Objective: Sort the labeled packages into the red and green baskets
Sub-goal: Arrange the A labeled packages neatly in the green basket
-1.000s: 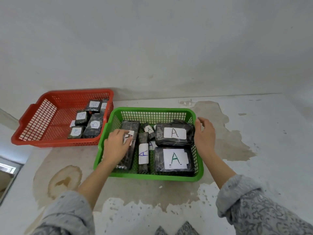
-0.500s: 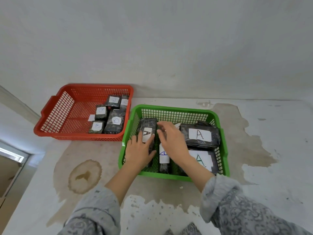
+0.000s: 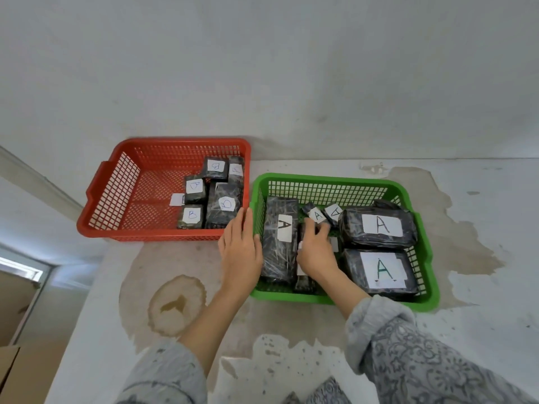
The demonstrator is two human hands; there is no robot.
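Observation:
The green basket (image 3: 329,178) holds black-wrapped packages labelled A: a long one (image 3: 278,252) at its left, two small ones (image 3: 317,214) at the back, and two large ones (image 3: 379,227) (image 3: 382,271) at the right. The red basket (image 3: 113,196) to the left holds several packages labelled B (image 3: 226,205) in its right half. My left hand (image 3: 240,252) lies flat with fingers extended against the outside of the green basket's left wall. My right hand (image 3: 316,252) is inside the green basket, fingers curled around a narrow package (image 3: 303,282) in the middle, which it mostly hides.
Both baskets sit side by side, almost touching, on a white stained surface (image 3: 481,287) against a white wall. A brown ring stain (image 3: 175,304) lies in front of the red basket. The surface drops off at the left, where a cardboard box (image 3: 8,371) shows.
My left hand has left the long package and moved out to the green basket's left wall. My right hand came in from the basket's right side and closed on the narrow middle package.

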